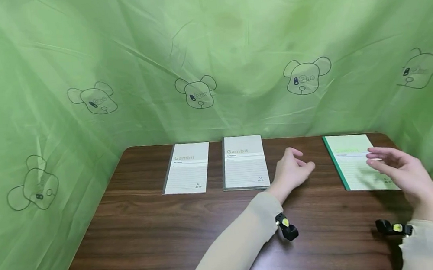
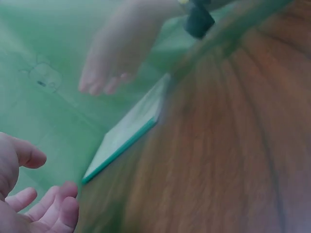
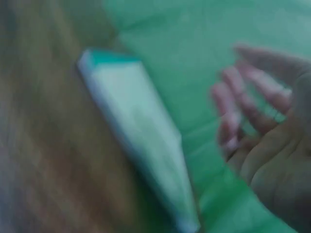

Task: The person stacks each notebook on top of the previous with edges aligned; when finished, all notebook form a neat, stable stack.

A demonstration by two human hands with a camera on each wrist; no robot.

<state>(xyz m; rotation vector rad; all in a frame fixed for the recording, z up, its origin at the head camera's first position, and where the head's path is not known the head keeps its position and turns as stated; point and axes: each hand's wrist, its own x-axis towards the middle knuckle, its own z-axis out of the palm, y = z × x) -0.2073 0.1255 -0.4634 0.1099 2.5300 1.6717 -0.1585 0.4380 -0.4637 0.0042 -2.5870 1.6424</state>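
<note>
A notebook with a green spine [image 1: 350,161] lies flat on the table at the right; in the left wrist view the same green-spined notebook [image 2: 127,133] slants away toward the green sheet. Over its right part hovers my right hand [image 1: 406,173], fingers loosely bent and holding nothing. My left hand [image 1: 292,171] is above the table between that notebook and a grey-spined notebook [image 1: 244,162], with thumb and fingers apart and nothing in them. Another grey-spined notebook [image 1: 186,168] lies farther left. The right wrist view is blurred, showing the right hand [image 3: 262,111] apart from the notebook.
The dark wooden table [image 1: 152,237] carries the notebooks along its far side. A green sheet [image 1: 231,42] printed with bear heads hangs around the back and sides. Each sleeve has a small black wrist device, one at the left wrist [image 1: 288,228] and one at the right [image 1: 391,227].
</note>
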